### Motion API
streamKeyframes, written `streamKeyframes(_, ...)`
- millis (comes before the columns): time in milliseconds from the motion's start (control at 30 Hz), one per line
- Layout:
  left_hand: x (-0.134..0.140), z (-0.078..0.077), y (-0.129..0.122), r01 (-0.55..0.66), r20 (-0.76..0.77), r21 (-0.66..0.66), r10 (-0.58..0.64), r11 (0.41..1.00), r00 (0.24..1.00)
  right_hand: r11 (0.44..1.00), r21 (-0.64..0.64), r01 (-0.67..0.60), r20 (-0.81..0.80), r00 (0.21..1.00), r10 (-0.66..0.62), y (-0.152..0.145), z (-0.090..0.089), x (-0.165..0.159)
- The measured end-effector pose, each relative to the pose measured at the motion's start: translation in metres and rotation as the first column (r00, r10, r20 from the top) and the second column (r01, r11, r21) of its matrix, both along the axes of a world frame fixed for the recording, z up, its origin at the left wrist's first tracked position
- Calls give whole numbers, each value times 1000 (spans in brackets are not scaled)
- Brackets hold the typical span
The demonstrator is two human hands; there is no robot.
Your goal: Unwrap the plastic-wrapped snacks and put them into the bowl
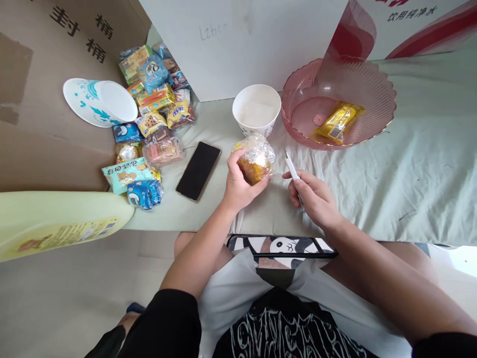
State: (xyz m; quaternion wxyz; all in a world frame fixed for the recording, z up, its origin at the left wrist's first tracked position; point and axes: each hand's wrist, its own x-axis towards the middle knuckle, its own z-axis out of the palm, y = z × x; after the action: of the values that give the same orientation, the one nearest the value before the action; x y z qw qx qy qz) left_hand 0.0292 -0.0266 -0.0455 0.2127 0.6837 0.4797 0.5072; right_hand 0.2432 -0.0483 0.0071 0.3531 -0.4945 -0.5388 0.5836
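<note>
My left hand [242, 184] is closed around a small golden-brown bun [254, 170] in clear plastic wrapping, held just in front of a white paper bowl [257, 107]. My right hand [315, 196] grips a slim white pen-shaped tool [292, 167] with a thin pointed tip. The tip points away from me, a short way right of the bun; whether it is a pen or a small knife, I cannot tell. Behind my right hand, a pink ribbed bowl [376, 107] with a scalloped rim contains a yellow snack packet [341, 122].
A black-screened phone [198, 170] lies left of my hands. Beyond it are piled wrapped snacks [154, 102] and a tipped patterned paper bowl [100, 102] against a cardboard box [48, 119]. White boxes [257, 44] stand at the back. A green cushion-like packet [63, 221] juts in at left.
</note>
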Motion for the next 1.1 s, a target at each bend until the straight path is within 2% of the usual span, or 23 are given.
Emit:
streamKeyframes(200, -1, 7, -2, 78, -47, -29, -79, 997, 996, 995, 102, -12, 82, 997, 4, -1, 0, 0)
streamKeyframes(367, -3, 11, -2, 162, -27, -30, -162, 986, 986, 968, 248, -24, 165, 986, -18, -1, -2, 2)
streamKeyframes(467, -4, 12, -2, 143, -25, -20, -143, 990, 989, 956, 293, -2, 218, 974, -65, 0, -3, 2)
streamKeyframes(667, -4, 12, -2, 78, -18, 39, -78, 996, 997, 943, 322, -83, 271, 962, -8, 2, -2, 1)
streamKeyframes(800, -8, 11, 4, -7, 145, 2, 7, 1000, 989, 928, 350, -126, 312, 950, 11, 3, -2, 3)
streamKeyframes(933, -18, 12, 12, -89, 331, -63, 105, 994, 938, 917, 353, -184, 380, 924, 39, 6, 0, 11)
streamKeyframes(1100, -29, 11, 14, -22, 407, -160, 86, 987, 909, 890, 439, -122, 496, 859, -127, 9, -2, 20)
